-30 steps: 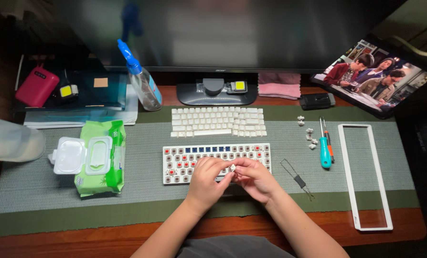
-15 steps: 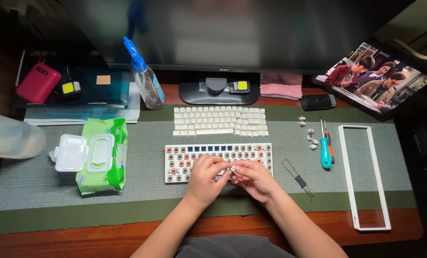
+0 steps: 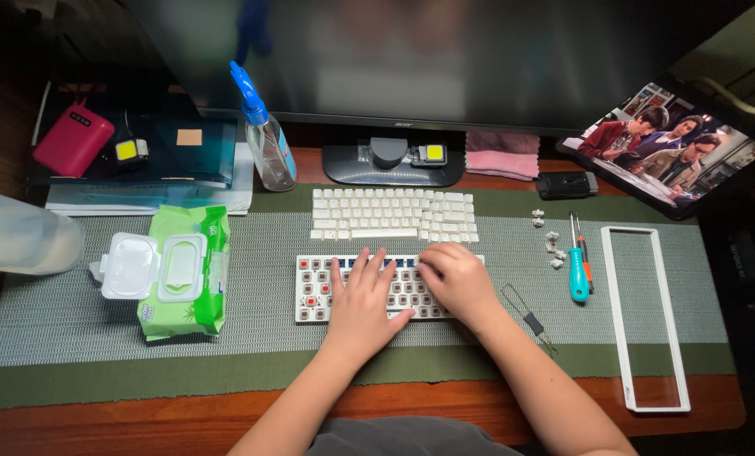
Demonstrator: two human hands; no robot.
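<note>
Both our hands have dropped from mid-air onto the bare keyboard base; a second ago they were pinched together just above it on one small white part. That part is no longer in view, likely pressed into the board under the right fingertips, can't confirm.

Left hand: flat, fingers spread, palm down on the board's middle, gripping nothing, looks like it's bracing. Right hand: fingers curled, tips pushing down at the upper right rows; whether it has hold of anything, we cannot tell.

The base sits mid-mat on the tabletop, touching nothing else.

Room:
- pulled keycap set just behind the base, narrow gap
- wire puller right beside our right wrist
- loose small parts and teal screwdriver further right, then the white frame
- wipes pack to the left, well apart
- near edge open
</note>
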